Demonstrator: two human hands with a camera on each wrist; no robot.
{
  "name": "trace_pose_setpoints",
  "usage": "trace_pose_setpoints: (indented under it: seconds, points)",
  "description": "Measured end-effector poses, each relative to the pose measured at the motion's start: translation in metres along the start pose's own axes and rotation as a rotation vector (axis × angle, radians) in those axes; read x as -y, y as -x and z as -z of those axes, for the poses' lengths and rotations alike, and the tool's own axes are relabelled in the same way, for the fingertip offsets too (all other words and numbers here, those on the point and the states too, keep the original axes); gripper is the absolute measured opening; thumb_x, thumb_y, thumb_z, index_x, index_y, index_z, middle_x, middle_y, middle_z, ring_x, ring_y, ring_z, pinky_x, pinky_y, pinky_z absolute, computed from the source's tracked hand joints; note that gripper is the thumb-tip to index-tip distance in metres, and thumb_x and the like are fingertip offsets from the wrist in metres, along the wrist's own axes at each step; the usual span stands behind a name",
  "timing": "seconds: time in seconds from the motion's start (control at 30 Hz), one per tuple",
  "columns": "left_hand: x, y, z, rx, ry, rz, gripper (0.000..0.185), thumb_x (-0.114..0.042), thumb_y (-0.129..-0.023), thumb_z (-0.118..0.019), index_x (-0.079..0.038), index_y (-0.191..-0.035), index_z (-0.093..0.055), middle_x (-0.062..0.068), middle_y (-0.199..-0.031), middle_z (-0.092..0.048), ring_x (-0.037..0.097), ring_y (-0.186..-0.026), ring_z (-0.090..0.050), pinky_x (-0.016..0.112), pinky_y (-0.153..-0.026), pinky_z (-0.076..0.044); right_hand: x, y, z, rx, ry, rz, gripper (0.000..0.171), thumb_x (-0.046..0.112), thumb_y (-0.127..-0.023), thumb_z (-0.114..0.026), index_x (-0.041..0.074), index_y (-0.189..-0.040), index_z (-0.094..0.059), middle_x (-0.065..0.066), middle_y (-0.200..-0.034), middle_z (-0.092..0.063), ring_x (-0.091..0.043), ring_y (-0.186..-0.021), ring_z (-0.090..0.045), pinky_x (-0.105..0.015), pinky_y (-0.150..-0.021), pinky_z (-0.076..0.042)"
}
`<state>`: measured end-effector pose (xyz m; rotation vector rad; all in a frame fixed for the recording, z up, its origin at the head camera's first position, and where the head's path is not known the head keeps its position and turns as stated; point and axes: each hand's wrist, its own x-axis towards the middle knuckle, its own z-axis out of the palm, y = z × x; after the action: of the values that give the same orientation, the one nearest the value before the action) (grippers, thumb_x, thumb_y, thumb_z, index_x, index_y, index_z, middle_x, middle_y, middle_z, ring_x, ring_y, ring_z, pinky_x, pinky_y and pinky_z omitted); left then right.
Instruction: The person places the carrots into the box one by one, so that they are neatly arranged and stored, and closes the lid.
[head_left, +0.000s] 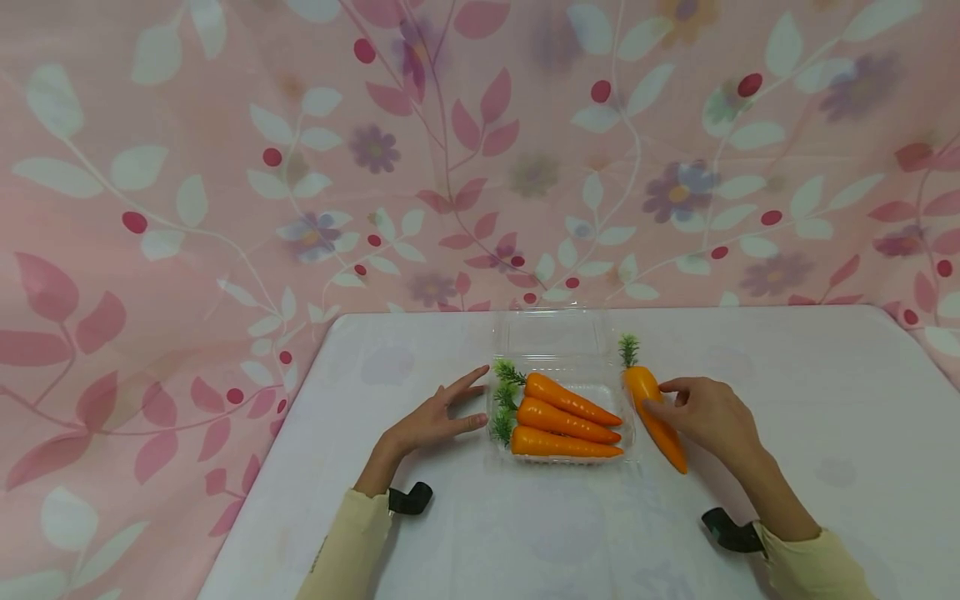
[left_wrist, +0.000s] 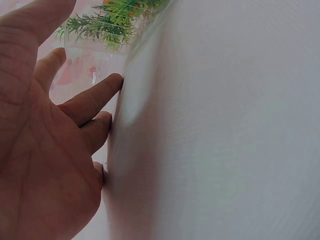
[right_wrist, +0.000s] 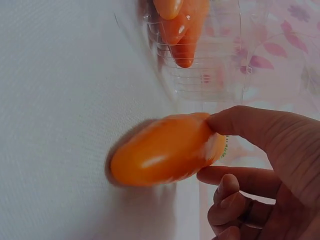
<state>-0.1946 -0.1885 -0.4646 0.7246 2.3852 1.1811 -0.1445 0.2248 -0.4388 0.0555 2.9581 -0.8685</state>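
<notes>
Loose carrot (right_wrist: 160, 156) blurred; its leafy top hidden.

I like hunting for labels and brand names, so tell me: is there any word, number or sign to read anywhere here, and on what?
None: no view shows any word, number, brand or sign.
The clear plastic box bears no label that shows.
The carrots in it and the carrot at the right hand are plain orange.
The white table is bare of print.
The pink backdrop shows only leaves and flowers.
</notes>
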Motion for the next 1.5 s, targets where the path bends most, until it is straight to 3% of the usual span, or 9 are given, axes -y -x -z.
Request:
trace_pose_setpoints:
  seconds: [0.23, 0.37, 0.47, 0.7, 0.9, 1.2, 1.5]
  points:
    - [0.001, -0.001, 0.000, 0.002, -0.014, 0.023, 0.080, -0.044, -0.093, -0.067, -0.038, -0.158, -0.019, -0.003, -0.151, -0.043, 0.013, -0.143, -0.031, 0.060, -0.114, 0.007, -0.002, 0.001, 0.002, 0.070, 0.009, -0.039, 0.059, 0.053, -0.085, -0.071, -0.001, -0.109, -0.073, -0.010, -0.085, -0.064, -0.021, -0.066, -0.052, -0.032, -0.052, -0.043]
    - [0.001, -0.001, 0.000, 0.000, -0.015, 0.019, 0.080, -0.043, -0.093, -0.067, -0.037, -0.158, -0.020, -0.001, -0.151, -0.043, 0.016, -0.143, -0.031, 0.062, -0.113, 0.007, -0.003, 0.000, 0.001, 0.092, 0.013, -0.057, 0.058, 0.054, -0.085, -0.070, -0.001, -0.106, -0.073, -0.014, -0.090, -0.066, -0.021, -0.071, -0.055, -0.032, -0.055, -0.046]
    - [-0.004, 0.000, 0.000, -0.001, -0.001, 0.005, 0.079, -0.037, -0.094, -0.067, -0.033, -0.158, -0.021, 0.004, -0.151, -0.043, 0.021, -0.144, -0.031, 0.064, -0.112, 0.009, -0.004, 0.001, 0.001, 0.085, 0.011, -0.053, 0.058, 0.053, -0.086, -0.069, -0.001, -0.105, -0.073, -0.014, -0.090, -0.067, -0.021, -0.071, -0.056, -0.032, -0.055, -0.047]
    - [0.002, -0.001, -0.001, -0.003, -0.021, 0.020, 0.080, -0.044, -0.093, -0.067, -0.039, -0.157, -0.020, -0.003, -0.151, -0.044, 0.013, -0.143, -0.032, 0.060, -0.114, 0.007, -0.007, 0.001, 0.004, 0.059, 0.007, -0.064, 0.061, 0.055, -0.085, -0.069, -0.001, -0.109, -0.071, -0.013, -0.089, -0.067, -0.022, -0.072, -0.058, -0.033, -0.055, -0.046]
    - [0.002, -0.001, -0.001, -0.006, -0.017, 0.014, 0.080, -0.044, -0.093, -0.067, -0.038, -0.158, -0.020, 0.000, -0.151, -0.044, 0.017, -0.143, -0.031, 0.061, -0.113, 0.008, -0.008, 0.001, 0.005, 0.048, 0.008, -0.066, 0.062, 0.055, -0.085, -0.070, -0.001, -0.111, -0.071, -0.012, -0.088, -0.067, -0.020, -0.070, -0.057, -0.032, -0.055, -0.045]
    - [0.002, -0.001, 0.000, -0.003, -0.022, 0.024, 0.079, -0.045, -0.093, -0.066, -0.041, -0.157, -0.019, -0.005, -0.150, -0.043, 0.012, -0.143, -0.030, 0.059, -0.114, 0.007, -0.010, 0.002, 0.004, -0.028, -0.008, -0.070, 0.059, 0.049, -0.083, -0.074, -0.002, -0.112, -0.072, -0.009, -0.086, -0.067, -0.018, -0.064, -0.054, -0.030, -0.049, -0.042]
    - [0.005, -0.002, 0.000, -0.007, -0.029, 0.020, 0.080, -0.047, -0.092, -0.067, -0.041, -0.157, -0.020, -0.006, -0.150, -0.044, 0.011, -0.143, -0.030, 0.059, -0.114, 0.007, -0.011, 0.002, 0.009, -0.032, -0.007, -0.072, 0.060, 0.048, -0.083, -0.074, -0.003, -0.112, -0.071, -0.006, -0.079, -0.064, -0.018, -0.061, -0.052, -0.030, -0.049, -0.041]
